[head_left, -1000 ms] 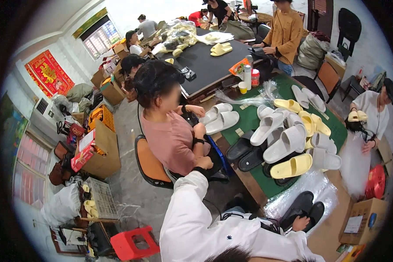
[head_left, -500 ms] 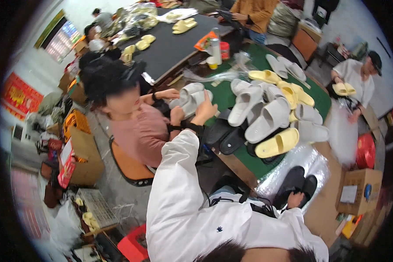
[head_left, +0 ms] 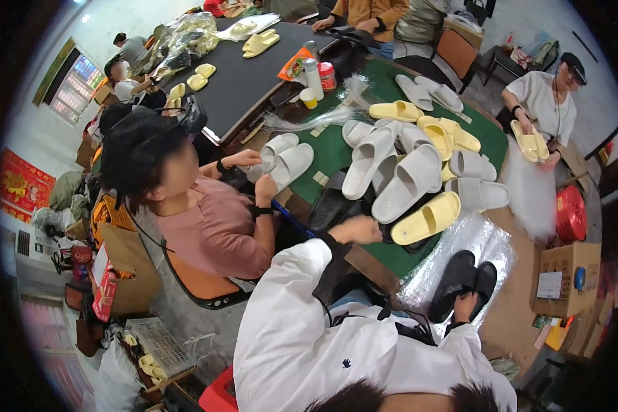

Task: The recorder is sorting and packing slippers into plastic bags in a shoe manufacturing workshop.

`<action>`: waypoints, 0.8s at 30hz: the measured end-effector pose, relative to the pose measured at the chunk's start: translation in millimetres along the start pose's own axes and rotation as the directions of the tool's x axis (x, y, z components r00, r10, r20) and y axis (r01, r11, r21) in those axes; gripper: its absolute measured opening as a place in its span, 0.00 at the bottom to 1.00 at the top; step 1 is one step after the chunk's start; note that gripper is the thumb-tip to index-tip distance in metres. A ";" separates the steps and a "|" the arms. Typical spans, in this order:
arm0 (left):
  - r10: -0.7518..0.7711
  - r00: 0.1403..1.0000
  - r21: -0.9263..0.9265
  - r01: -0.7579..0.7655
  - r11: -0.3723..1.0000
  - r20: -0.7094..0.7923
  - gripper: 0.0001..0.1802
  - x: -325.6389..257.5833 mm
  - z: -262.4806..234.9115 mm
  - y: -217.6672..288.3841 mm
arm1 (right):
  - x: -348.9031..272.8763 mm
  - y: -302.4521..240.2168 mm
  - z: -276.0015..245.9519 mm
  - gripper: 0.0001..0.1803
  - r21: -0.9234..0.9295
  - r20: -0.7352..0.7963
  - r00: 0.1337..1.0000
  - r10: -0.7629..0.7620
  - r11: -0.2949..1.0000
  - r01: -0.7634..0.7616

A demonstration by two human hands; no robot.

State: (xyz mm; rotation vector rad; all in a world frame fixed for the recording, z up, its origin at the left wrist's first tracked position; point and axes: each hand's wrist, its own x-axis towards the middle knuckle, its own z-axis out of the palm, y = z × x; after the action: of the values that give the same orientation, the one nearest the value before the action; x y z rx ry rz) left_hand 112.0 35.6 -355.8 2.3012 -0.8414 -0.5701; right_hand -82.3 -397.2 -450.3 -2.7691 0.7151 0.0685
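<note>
My right hand [head_left: 465,307] is closed on a pair of black slippers [head_left: 454,281], gripping them near the heels over clear bubble wrap [head_left: 502,244]. Beside the near edge of the slipper pile, my left hand [head_left: 357,230] hovers by more black slippers [head_left: 331,206]; its fingers are blurred and partly turned away. Grey slippers [head_left: 406,182] and yellow slippers [head_left: 427,218] are heaped on the green table top [head_left: 386,259]. To my left, a co-worker in a pink top [head_left: 209,230] has both hands at a pair of grey slippers [head_left: 291,167].
At the right another person handles yellow slippers [head_left: 529,141] above clear plastic wrap. A cardboard box [head_left: 566,278] and a red roll [head_left: 570,213] are near the right edge. Bottles [head_left: 312,77] and a yellow cup [head_left: 309,99] stand at the far table corner.
My left hand has moved away from the co-worker's grey slippers, back toward me and right to the pile's near edge. My right hand stays on the black slippers.
</note>
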 end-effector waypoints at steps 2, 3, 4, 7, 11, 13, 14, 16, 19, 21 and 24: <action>-0.220 0.782 -0.206 0.405 0.891 0.584 0.23 -22.3 19.5 23.7 | -1.5 -11.0 -11.5 0.13 0.076 0.130 0.990 0.047 0.995 -0.057; -0.222 0.708 -0.192 0.454 0.870 0.670 0.25 -28.5 34.1 26.8 | -3.0 -2.4 -3.7 0.13 0.049 0.040 0.998 0.043 0.998 -0.045; -0.217 0.697 -0.160 0.433 0.887 0.683 0.25 -31.9 37.3 36.9 | -2.8 1.2 1.2 0.12 0.023 -0.052 0.998 0.037 0.999 -0.036; -0.292 0.793 -0.236 0.472 0.850 0.535 0.23 -47.0 60.0 32.4 | -1.4 -13.1 -7.6 0.18 -0.004 0.015 0.997 0.078 0.997 -0.078; -0.385 0.910 -0.566 0.402 0.720 0.156 0.21 -57.3 76.8 20.3 | -5.6 -29.2 -19.1 0.23 -0.068 0.060 0.990 0.124 0.990 -0.120; -0.488 0.851 -0.639 0.486 0.596 0.192 0.20 -64.3 65.7 27.8 | -3.7 -23.1 -14.2 0.23 -0.071 0.049 0.991 0.121 0.991 -0.117; -0.488 0.852 -0.640 0.483 0.598 0.186 0.20 -66.7 68.4 26.3 | -3.6 -15.6 -8.0 0.21 -0.061 0.038 0.994 0.107 0.993 -0.105; -0.541 0.832 -0.684 0.466 0.561 0.123 0.19 -73.3 77.9 22.1 | -2.1 -14.0 -7.1 0.19 -0.048 0.027 0.996 0.084 0.995 -0.083; -0.572 0.814 -0.685 0.475 0.552 0.104 0.18 -85.3 83.9 23.3 | -4.8 -22.4 -12.7 0.23 -0.078 0.078 0.990 0.117 0.991 -0.111; -0.584 0.804 -0.698 0.481 0.530 0.110 0.18 -91.3 83.4 24.7 | -5.4 -18.2 -8.8 0.22 -0.063 0.023 0.994 0.108 0.992 -0.106; -0.640 0.765 -0.757 0.460 0.464 0.073 0.16 -105.9 93.5 16.0 | -5.8 -26.8 -16.0 0.22 -0.096 0.052 0.993 0.110 0.990 -0.104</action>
State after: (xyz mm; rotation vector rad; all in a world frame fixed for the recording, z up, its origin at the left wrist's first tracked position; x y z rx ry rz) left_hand -22.7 61.4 -393.1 1.7347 0.3125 -0.7350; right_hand -74.9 -376.6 -427.4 -2.8015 0.8660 0.2075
